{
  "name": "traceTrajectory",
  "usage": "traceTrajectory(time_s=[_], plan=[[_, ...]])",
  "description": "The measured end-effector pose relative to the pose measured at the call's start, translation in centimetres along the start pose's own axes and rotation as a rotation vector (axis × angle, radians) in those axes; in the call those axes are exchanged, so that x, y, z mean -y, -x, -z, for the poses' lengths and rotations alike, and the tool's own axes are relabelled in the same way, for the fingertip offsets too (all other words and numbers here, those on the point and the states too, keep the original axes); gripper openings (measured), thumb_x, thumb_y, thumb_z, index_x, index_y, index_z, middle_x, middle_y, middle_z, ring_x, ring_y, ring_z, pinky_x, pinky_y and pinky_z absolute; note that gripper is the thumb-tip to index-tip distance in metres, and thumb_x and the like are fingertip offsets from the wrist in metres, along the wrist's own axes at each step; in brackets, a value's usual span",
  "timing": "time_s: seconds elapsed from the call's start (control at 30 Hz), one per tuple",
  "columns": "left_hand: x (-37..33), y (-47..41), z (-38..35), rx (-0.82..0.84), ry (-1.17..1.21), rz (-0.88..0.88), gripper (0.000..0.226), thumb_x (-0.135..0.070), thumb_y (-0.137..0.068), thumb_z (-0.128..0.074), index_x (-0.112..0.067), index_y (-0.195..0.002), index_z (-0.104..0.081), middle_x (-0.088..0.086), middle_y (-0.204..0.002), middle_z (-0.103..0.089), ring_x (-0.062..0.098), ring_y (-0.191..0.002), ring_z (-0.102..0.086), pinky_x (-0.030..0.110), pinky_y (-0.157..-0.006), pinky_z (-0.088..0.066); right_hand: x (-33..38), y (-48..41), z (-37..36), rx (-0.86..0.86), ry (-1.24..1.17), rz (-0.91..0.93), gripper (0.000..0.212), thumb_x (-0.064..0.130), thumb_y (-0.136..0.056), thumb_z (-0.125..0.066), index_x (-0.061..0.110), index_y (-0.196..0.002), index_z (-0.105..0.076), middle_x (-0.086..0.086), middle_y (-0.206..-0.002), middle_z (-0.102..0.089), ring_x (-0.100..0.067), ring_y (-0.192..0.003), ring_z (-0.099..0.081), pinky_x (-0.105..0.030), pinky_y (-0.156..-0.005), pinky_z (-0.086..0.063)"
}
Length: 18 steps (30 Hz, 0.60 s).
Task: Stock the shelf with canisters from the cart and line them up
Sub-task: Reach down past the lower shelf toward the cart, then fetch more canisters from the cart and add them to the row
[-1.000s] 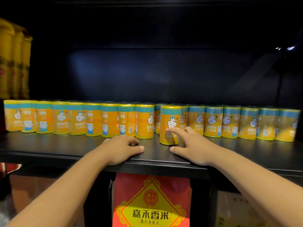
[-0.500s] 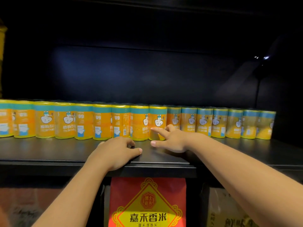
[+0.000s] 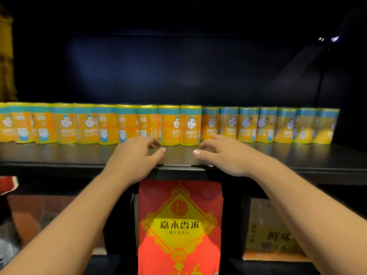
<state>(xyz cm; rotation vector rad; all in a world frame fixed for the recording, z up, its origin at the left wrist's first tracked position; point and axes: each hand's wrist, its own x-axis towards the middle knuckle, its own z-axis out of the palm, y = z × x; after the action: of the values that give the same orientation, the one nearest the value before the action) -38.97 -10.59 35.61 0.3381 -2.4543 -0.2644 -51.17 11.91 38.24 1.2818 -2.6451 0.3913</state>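
Since a second ago the stray canister (image 3: 190, 126) is back in line with the row of canisters (image 3: 127, 124), and my right hand (image 3: 220, 153) has come off it, back toward the shelf edge. That hand is relaxed, fingers spread and gripping nothing. My left hand (image 3: 137, 155) is loosely curled, thumb out, also holding nothing. I can't tell if either hand's fingertips touch the can bases.

The canisters stand upright, side by side, touching, along the black shelf (image 3: 59, 155). They are short cylinders in a glossy, slightly wrinkled orange-yellow wrap, with a teal band near the top, a yellow rim and a white cartoon figure. Several are turned to show their back labels. The cans right of centre sit dimmer and a bit further back.

The shelf top is smooth and matte. Below it are a red rice bag (image 3: 179, 225) with a yellow diamond and a cardboard box (image 3: 274, 235).
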Motion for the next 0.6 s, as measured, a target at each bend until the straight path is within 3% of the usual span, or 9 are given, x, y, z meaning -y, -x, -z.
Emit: traceTrajectory(time_s=[0.13, 0.27, 0.33, 0.47, 0.6], plan=[[-1.5, 4.3, -0.7, -0.097, -0.136, -0.070, 0.059, -0.065, -0.089, -0.035, -0.028, -0.123, -0.065, -0.004, -0.122, -0.066, 0.024, -0.118, -0.054, 0.045, -0.094, -0.042, 0.0, 4.4, -1.7, -0.258, 0.000, 0.119, 0.073, 0.079, -0.087, -0.026, 0.032, -0.131, -0.059, 0.011, -0.126, -0.058, -0.014, -0.122, -0.049, -0.047, -0.104, -0.043], [-2.6, 9.7, -2.8, -0.292, -0.037, -0.141, 0.047, -0.052, -0.089, -0.048, -0.021, -0.116, -0.070, 0.000, -0.122, -0.064, 0.026, -0.119, -0.054, 0.046, -0.095, -0.040, -0.9, 7.9, -6.3, -0.640, -0.052, 0.358, 0.042, 0.045, -0.092, -0.055, 0.015, -0.118, -0.070, -0.002, -0.123, -0.065, -0.024, -0.129, -0.052, -0.050, -0.111, -0.039], [-2.5, 12.4, -4.2, -0.310, 0.008, -0.134, 0.043, -0.045, -0.089, -0.052, -0.017, -0.117, -0.070, 0.003, -0.123, -0.063, 0.029, -0.118, -0.055, 0.049, -0.098, -0.043, -1.5, 9.4, -9.4, -0.735, -0.081, 0.420, 0.035, 0.031, -0.090, -0.062, 0.008, -0.114, -0.072, -0.010, -0.124, -0.065, -0.032, -0.132, -0.052, -0.049, -0.113, -0.038], [-1.2, 17.9, -7.1, -0.194, -0.015, -0.036, 0.045, -0.045, -0.092, -0.051, -0.015, -0.121, -0.068, 0.006, -0.124, -0.061, 0.031, -0.119, -0.056, 0.047, -0.099, -0.042, -2.8, 11.8, -15.6, -0.554, -0.138, 0.376, 0.039, 0.034, -0.087, -0.064, 0.011, -0.118, -0.070, -0.012, -0.128, -0.062, -0.034, -0.134, -0.050, -0.046, -0.112, -0.038], [-0.1, 24.6, -9.8, -0.033, -0.087, 0.153, 0.050, -0.048, -0.092, -0.047, -0.014, -0.124, -0.066, 0.008, -0.126, -0.061, 0.033, -0.119, -0.055, 0.048, -0.097, -0.044, -3.5, 14.6, -22.1, -0.282, -0.184, 0.264, 0.047, 0.042, -0.089, -0.062, 0.016, -0.128, -0.063, -0.010, -0.138, -0.054, -0.034, -0.136, -0.045, -0.053, -0.109, -0.040]])
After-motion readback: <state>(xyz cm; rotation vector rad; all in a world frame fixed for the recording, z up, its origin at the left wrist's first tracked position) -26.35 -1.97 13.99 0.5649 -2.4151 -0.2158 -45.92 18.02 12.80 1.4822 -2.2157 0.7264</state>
